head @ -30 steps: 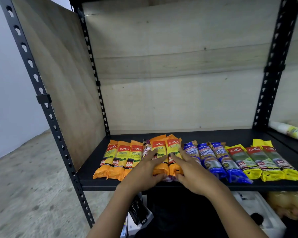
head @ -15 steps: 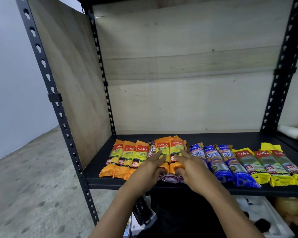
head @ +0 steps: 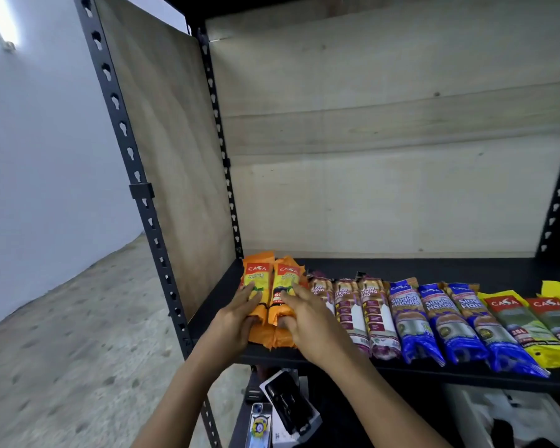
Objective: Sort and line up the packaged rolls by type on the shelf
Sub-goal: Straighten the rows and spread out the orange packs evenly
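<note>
Two orange packaged rolls (head: 257,279) lie side by side at the left end of the black shelf (head: 434,270), on top of other orange packs whose ends show beneath. My left hand (head: 236,321) grips the left one and my right hand (head: 311,318) grips the right one. To their right, in a row, lie three maroon draw-string packs (head: 374,315), then three blue singlet-handle packs (head: 440,321), then yellow packs (head: 514,321) that run off the right edge.
A black perforated upright (head: 136,189) and a wooden side panel (head: 172,156) close the shelf's left end. A wooden panel (head: 385,189) closes the back. Below the shelf are a phone (head: 259,428), a black boxed device (head: 288,405) and a white container (head: 498,415).
Both hands moved the two orange packs from the middle of the row to the left end, onto the other orange packs. The maroon packs underneath are uncovered. The view swung left.
</note>
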Demonstrator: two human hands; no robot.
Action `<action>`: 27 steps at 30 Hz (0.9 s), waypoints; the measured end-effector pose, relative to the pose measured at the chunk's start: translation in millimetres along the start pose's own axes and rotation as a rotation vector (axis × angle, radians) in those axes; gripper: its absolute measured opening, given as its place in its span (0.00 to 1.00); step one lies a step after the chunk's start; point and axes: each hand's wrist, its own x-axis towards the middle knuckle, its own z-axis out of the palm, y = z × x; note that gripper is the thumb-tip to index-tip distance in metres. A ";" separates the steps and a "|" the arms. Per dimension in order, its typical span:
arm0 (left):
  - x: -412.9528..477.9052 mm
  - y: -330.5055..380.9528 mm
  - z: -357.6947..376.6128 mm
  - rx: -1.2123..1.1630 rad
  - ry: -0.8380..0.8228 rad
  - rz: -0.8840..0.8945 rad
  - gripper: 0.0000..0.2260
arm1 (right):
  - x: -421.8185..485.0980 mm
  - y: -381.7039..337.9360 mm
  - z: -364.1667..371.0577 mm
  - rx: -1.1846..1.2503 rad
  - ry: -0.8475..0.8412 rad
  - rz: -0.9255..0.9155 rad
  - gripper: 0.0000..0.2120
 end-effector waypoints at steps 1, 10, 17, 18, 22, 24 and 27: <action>-3.6 -5.1 1.1 -0.010 -0.004 -0.002 0.22 | 3.1 -3.7 6.0 -0.003 -0.015 0.002 0.26; -10.7 -20.1 0.0 -0.138 -0.005 -0.038 0.23 | 12.3 -4.9 24.2 -0.062 -0.047 -0.024 0.27; -8.2 -18.7 -3.0 -0.220 0.030 -0.075 0.23 | 10.9 2.2 27.4 -0.081 -0.061 -0.068 0.31; -6.3 -17.4 -4.2 -0.248 0.046 -0.099 0.22 | 10.9 3.3 27.3 -0.065 -0.086 -0.062 0.33; 2.5 -16.3 1.5 -0.285 0.140 -0.212 0.25 | 9.2 4.6 27.3 -0.080 -0.180 -0.011 0.37; 4.7 -16.9 9.3 -0.238 0.047 -0.265 0.29 | 9.3 3.3 27.6 -0.112 -0.175 0.002 0.35; 4.7 -16.5 17.2 -0.254 0.013 -0.298 0.29 | 11.5 4.5 26.9 -0.172 -0.149 -0.009 0.32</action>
